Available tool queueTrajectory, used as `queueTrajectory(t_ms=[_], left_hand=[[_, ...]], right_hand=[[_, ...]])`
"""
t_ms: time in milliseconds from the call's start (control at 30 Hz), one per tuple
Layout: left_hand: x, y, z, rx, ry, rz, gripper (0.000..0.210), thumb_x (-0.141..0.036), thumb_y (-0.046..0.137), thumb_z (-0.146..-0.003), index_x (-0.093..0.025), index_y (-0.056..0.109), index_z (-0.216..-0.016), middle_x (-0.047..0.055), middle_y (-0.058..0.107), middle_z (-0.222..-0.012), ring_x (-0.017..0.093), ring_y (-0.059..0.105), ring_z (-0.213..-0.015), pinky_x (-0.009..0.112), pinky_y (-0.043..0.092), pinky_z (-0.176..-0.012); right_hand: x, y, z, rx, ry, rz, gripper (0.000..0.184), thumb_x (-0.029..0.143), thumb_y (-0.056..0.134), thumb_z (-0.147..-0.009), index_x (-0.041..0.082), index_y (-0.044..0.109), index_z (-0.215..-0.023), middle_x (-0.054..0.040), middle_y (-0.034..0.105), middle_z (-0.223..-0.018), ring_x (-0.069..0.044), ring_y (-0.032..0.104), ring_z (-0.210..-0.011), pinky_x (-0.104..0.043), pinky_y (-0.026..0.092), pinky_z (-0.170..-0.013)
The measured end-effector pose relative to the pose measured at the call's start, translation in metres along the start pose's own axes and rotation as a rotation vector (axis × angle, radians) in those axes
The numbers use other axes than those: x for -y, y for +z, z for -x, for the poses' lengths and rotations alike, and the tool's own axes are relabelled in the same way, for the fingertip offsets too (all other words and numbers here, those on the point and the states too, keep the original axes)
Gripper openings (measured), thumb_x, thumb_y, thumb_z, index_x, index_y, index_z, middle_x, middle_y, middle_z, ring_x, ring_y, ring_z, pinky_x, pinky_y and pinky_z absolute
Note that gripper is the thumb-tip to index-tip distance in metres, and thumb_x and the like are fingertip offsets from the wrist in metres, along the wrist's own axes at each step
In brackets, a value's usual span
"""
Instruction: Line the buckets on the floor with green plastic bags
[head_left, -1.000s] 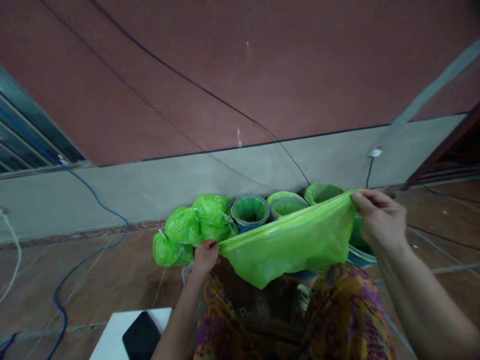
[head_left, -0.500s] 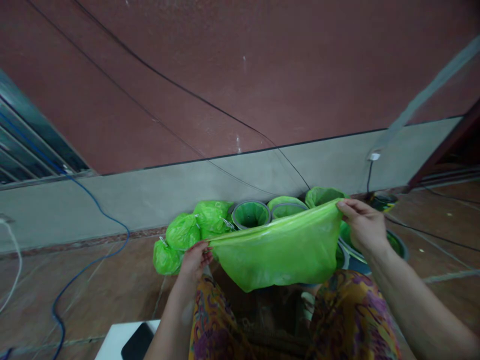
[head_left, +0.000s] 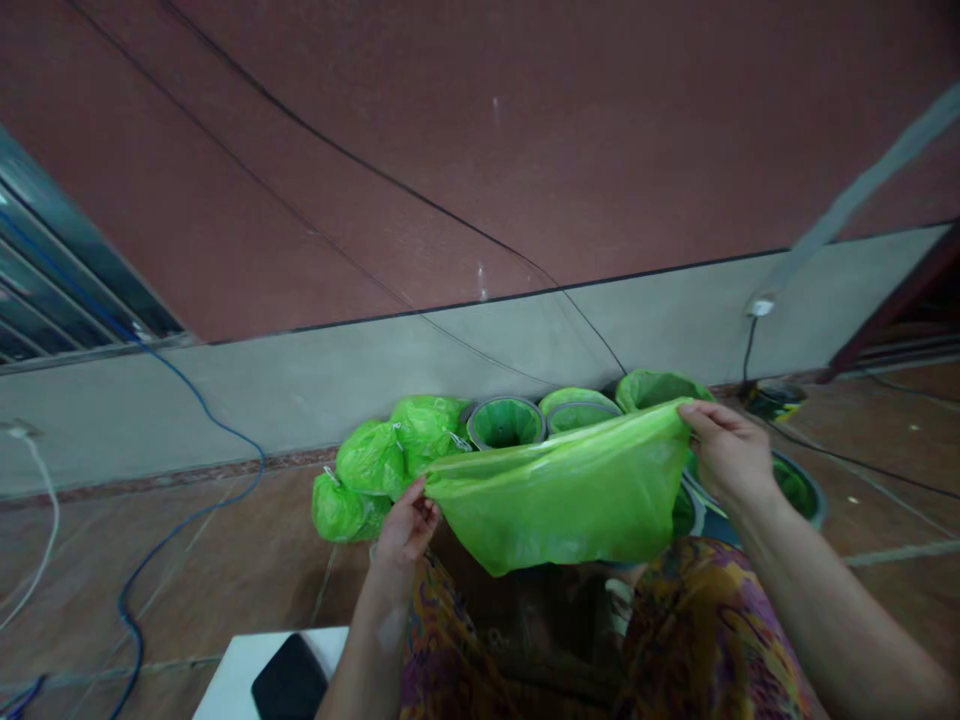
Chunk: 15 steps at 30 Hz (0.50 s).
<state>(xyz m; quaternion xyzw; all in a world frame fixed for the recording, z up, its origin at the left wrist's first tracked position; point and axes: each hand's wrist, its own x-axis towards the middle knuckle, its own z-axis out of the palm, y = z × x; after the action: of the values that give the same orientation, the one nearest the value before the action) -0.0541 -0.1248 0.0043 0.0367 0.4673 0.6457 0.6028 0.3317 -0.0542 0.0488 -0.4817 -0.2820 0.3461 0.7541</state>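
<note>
A bright green plastic bag (head_left: 562,510) hangs stretched between my two hands, above my knees. My left hand (head_left: 407,522) pinches its left top corner, fingers closed. At the other end, my right hand (head_left: 731,445) grips the right top corner between thumb and fingers. The bag's upper edge is drawn fairly straight and slopes up to the right, while its lower part sags. Behind it stand a bin lined with green (head_left: 506,424) and a second green-lined bin (head_left: 581,412). The bag hides parts of these and of other bins at the right.
Several tied green bags (head_left: 371,458) lie against the wall on the left. A blue-rimmed green-lined tub (head_left: 799,490) stands by my right forearm. A dark phone-like object (head_left: 291,680) rests on a white surface (head_left: 232,672). A blue cable (head_left: 202,510) crosses the tiled floor.
My left hand has moved slightly right and inward, so the bag's top edge hangs a little looser. Both hands keep their hold. The view has shifted slightly.
</note>
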Motion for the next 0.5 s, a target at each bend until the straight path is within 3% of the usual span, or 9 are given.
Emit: queueTrajectory(t_ms=[300, 500], left_hand=[[0.002, -0.001, 0.015, 0.126, 0.033, 0.049, 0.015, -0.004, 0.067, -0.073, -0.016, 0.059, -0.074, -0.002, 0.061, -0.062, 0.008, 0.060, -0.057, 0.019, 0.053, -0.059], [0.005, 0.000, 0.013, 0.013, 0.232, -0.146, 0.023, -0.005, 0.075, -0.060, -0.017, 0.060, -0.074, -0.005, 0.061, -0.061, 0.007, 0.056, -0.051, 0.019, 0.047, -0.054]], right_hand=[[-0.007, -0.001, -0.005, -0.050, -0.010, -0.028, 0.027, 0.026, 0.084, -0.046, 0.015, 0.068, -0.064, 0.0012, 0.063, -0.069, -0.009, 0.052, -0.063, -0.021, 0.036, -0.054], [-0.008, -0.005, -0.008, -0.066, -0.035, -0.003, 0.025, 0.027, 0.084, -0.048, 0.016, 0.069, -0.064, 0.0003, 0.063, -0.070, -0.010, 0.052, -0.063, -0.023, 0.036, -0.054]])
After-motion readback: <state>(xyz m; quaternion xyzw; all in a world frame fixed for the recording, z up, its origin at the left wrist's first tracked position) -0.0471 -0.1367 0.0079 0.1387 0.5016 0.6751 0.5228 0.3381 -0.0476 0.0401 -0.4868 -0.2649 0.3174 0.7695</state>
